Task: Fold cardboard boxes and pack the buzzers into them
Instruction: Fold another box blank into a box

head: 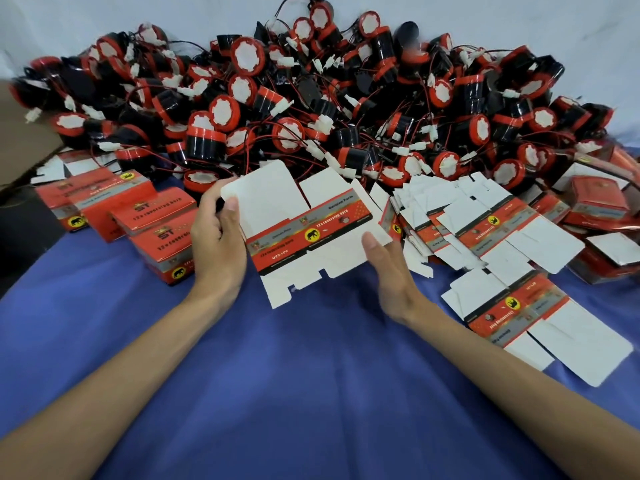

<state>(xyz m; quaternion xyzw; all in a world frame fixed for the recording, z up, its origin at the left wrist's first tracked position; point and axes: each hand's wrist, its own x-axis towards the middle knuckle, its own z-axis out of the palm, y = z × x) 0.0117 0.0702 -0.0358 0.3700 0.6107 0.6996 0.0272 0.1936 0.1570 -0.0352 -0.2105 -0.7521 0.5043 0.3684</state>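
Note:
A flat, unfolded cardboard box (pixel 311 230), white with a red, grey and black printed band and a yellow elephant badge, is held above the blue cloth. My left hand (pixel 218 237) grips its left edge, thumb on a white flap. My right hand (pixel 391 268) holds its lower right edge, thumb on top and fingers hidden beneath. A big heap of red-and-black buzzers (pixel 311 109) with red wires and white plugs fills the back of the table.
Several folded red boxes (pixel 138 220) stand in a row at the left. A loose pile of flat boxes (pixel 485 223) spreads at the right, one flat box (pixel 540 320) nearest me. More boxes (pixel 599 202) sit far right. Blue cloth (pixel 294 393) covers the table.

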